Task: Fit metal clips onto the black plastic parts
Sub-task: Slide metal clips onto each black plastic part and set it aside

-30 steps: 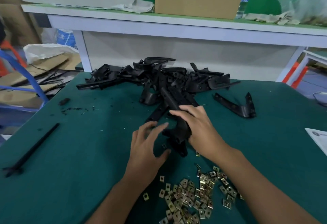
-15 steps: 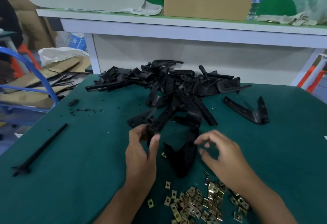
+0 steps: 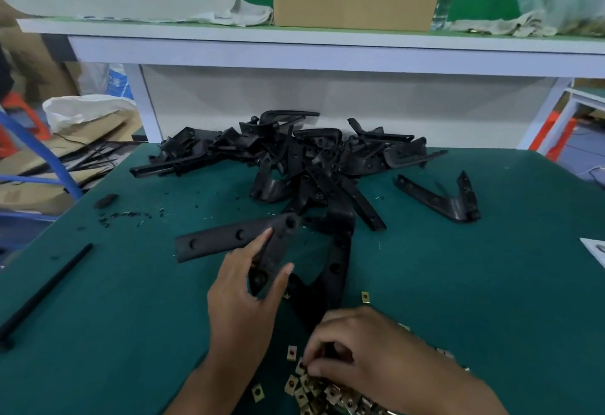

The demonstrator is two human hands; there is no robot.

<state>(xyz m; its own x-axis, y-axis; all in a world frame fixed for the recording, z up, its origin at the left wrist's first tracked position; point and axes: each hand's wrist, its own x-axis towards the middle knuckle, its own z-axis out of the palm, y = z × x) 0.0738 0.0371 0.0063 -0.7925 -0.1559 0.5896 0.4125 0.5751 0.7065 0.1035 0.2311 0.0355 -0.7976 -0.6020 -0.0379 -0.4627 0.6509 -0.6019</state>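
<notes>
- One black plastic part [image 3: 242, 237] has been lifted clear of the pile [image 3: 294, 159] and is gripped in the left hand [image 3: 242, 296].
- The right hand [image 3: 366, 346] has been moved to the metal clips [image 3: 320, 391]; its fingertips appear pinched on one, ready for fitting.

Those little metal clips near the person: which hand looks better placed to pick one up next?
The right hand. Its fingertips are already down at the edge of the metal clips, while the left hand is busy holding a black plastic part.
</notes>
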